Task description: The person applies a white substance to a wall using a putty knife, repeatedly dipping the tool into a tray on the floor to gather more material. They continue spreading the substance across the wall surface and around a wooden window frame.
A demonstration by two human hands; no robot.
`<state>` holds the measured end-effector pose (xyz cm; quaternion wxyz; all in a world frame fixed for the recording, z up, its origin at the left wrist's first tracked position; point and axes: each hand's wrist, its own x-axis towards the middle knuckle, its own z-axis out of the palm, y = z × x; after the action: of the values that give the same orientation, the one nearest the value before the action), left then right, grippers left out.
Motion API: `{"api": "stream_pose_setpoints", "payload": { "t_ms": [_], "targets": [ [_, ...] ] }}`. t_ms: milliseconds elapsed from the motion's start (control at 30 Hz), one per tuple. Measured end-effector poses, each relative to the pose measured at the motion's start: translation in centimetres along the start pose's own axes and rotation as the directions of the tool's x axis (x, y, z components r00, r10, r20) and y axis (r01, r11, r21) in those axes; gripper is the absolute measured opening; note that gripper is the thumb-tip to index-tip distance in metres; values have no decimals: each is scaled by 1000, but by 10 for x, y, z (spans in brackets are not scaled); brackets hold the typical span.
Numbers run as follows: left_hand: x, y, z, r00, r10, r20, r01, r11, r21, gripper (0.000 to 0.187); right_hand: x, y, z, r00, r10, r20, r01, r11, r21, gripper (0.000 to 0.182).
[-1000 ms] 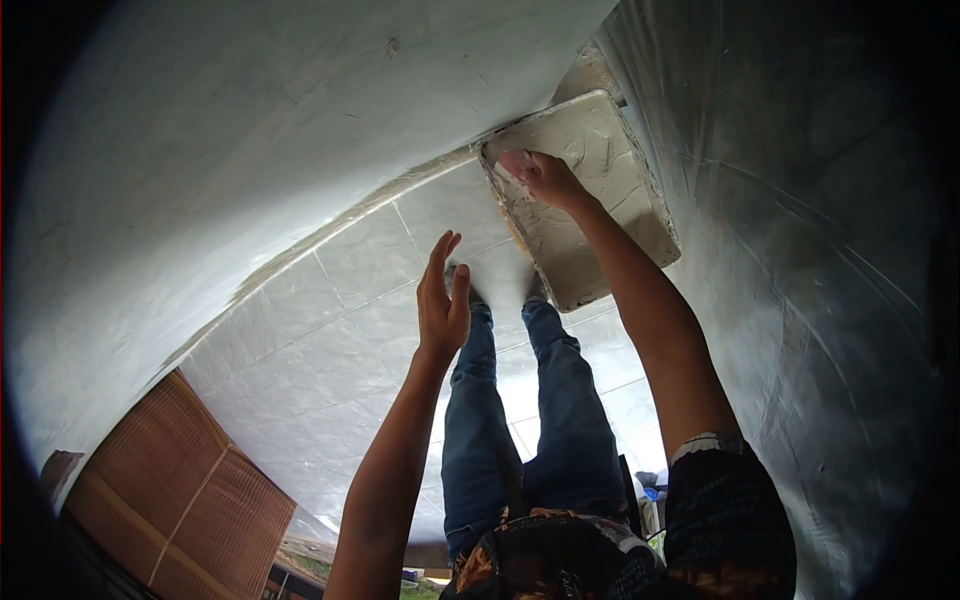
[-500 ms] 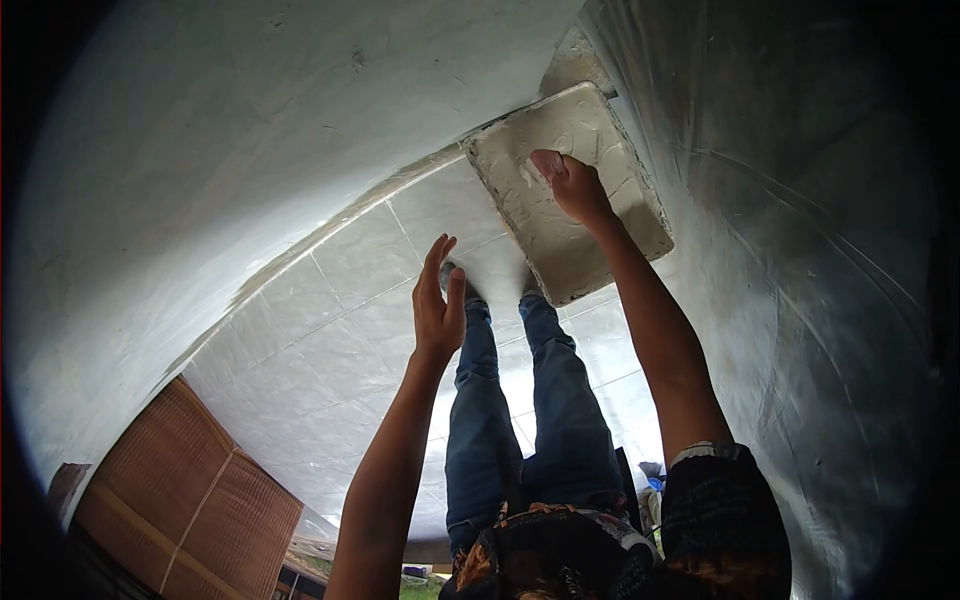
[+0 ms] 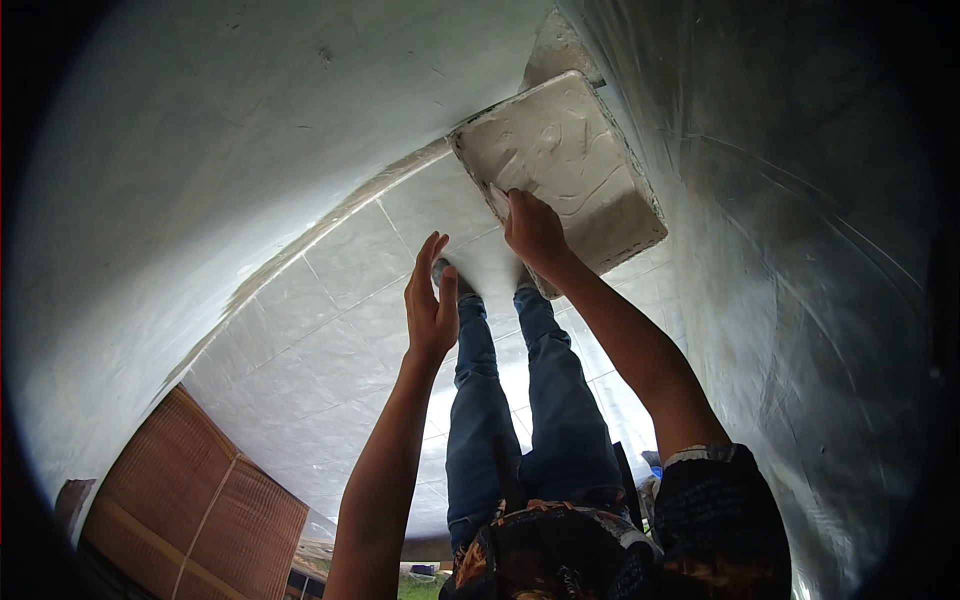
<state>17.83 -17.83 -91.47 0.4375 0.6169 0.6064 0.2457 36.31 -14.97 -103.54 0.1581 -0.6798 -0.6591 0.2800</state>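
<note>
A rectangular tray [image 3: 560, 135] holds a spread of wet, off-white paste with ridges and drag marks in it. My right hand [image 3: 535, 230] is closed round a small flat scraper [image 3: 499, 201] at the tray's left edge; most of the scraper is hidden by the fingers. To the left and lower, my left hand [image 3: 430, 305] is raised over the floor with fingers stretched out and the thumb apart, holding nothing. It does not touch the tray.
A grey wall [image 3: 230, 170] curves along the left, and creased plastic-like sheeting [image 3: 790, 240] rises on the right. Below are the tiled floor [image 3: 350, 310] and my legs in jeans [image 3: 565, 430]. A brown woven panel [image 3: 200, 490] stands at lower left.
My right hand has moved from over the middle of the tray down and left to its edge, with the scraper still in it. The left hand has hardly moved.
</note>
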Motion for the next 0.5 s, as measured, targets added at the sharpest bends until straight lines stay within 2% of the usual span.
{"api": "stream_pose_setpoints", "payload": {
  "t_ms": [33,133,267,333,367,433,467,500],
  "targets": [
    [0,-1,-1,1000,6,2,-6,1000,-1,56,-3,2,0,997,41,-58,-37,996,76,14],
    [-1,-4,-1,1000,8,8,-8,1000,1,56,-11,8,8,997,30,-73,-20,991,132,14],
    [-5,-3,-1,1000,-7,12,7,1000,31,55,9,21,1,996,71,-53,-64,990,127,14],
    [-6,-3,0,1000,-10,13,9,1000,25,55,18,23,0,984,46,-175,-18,988,156,13],
    [-6,-3,0,1000,-8,16,8,1000,17,55,19,22,2,983,47,-175,-20,988,155,13],
    [-7,-2,2,1000,-12,20,11,1000,14,55,21,19,6,971,-57,-232,75,995,71,12],
    [-7,-2,2,1000,-16,19,16,1000,15,55,21,17,6,971,-56,-233,74,995,68,12],
    [-6,-2,3,1000,-15,19,14,1000,15,55,22,14,7,985,-85,-152,96,993,69,12]
  ]
}}
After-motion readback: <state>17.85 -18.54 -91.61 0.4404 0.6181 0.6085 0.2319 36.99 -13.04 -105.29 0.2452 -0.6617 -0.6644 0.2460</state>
